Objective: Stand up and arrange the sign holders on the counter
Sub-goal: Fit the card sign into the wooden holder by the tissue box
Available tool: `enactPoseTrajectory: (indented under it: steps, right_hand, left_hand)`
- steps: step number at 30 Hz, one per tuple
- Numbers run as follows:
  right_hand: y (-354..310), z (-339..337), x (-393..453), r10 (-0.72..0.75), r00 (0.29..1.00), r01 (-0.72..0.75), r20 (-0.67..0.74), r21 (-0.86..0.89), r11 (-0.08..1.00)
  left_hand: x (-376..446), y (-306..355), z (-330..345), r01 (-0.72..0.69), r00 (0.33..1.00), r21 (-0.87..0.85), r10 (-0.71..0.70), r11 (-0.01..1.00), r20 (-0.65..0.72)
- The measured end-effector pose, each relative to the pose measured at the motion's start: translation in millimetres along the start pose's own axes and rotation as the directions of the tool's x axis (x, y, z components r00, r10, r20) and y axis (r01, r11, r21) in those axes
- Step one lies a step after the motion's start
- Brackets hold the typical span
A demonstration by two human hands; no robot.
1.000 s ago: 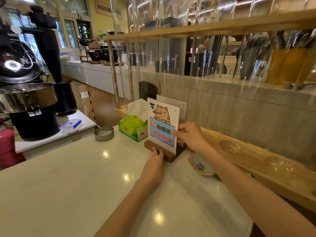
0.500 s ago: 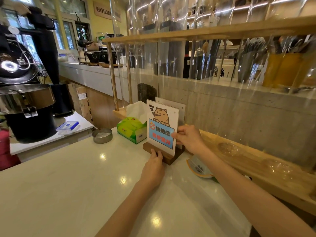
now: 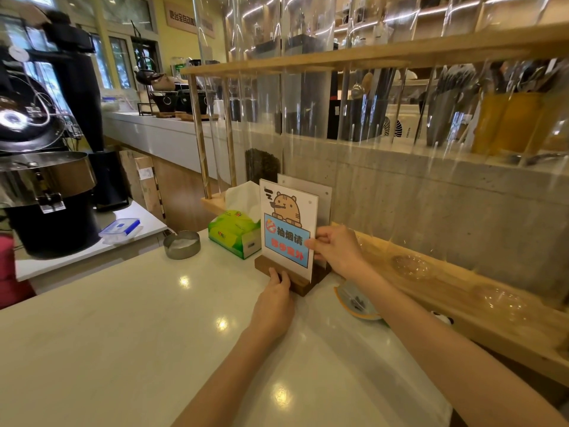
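A sign holder (image 3: 288, 223) stands upright on the white counter (image 3: 123, 328): a clear panel with a cartoon animal and a blue notice, set in a dark wooden base (image 3: 295, 280). A second clear sign holder (image 3: 323, 195) stands upright right behind it. My left hand (image 3: 272, 303) presses its fingertips on the front of the wooden base. My right hand (image 3: 337, 249) pinches the right edge of the front panel.
A green tissue box (image 3: 234, 232) and a round metal ashtray (image 3: 181, 244) sit left of the signs. A wooden ledge (image 3: 462, 291) runs along the concrete wall at right, with a small bowl (image 3: 357, 302) below my right arm. A black machine (image 3: 46, 186) stands at far left.
Both hands keep their hold on the front sign holder. The view has shifted slightly; the holder's place on the counter looks the same.
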State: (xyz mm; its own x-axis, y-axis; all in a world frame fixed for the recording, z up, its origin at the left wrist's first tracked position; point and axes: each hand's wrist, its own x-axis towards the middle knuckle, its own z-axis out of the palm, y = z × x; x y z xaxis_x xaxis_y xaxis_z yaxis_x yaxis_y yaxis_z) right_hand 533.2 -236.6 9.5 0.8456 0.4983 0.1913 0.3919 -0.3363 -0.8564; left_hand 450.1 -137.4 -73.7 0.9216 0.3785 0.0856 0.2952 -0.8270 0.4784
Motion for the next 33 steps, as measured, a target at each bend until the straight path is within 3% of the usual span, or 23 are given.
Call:
enactPoseTrajectory:
  steps: [25,33]
  right_hand:
    - [-2.4,-7.1,-7.7,-0.019,0.998,0.023,0.058,-0.07,0.997]
    - [1.8,-9.1,-20.3,-0.038,0.999,0.039,-0.011,0.043,0.998]
  left_hand:
    - [-3.2,8.1,-5.4,0.037,0.999,-0.005,-0.037,0.999,0.03]
    - [-8.5,9.5,-17.6,0.062,0.998,-0.218,-0.064,0.974,-0.003]
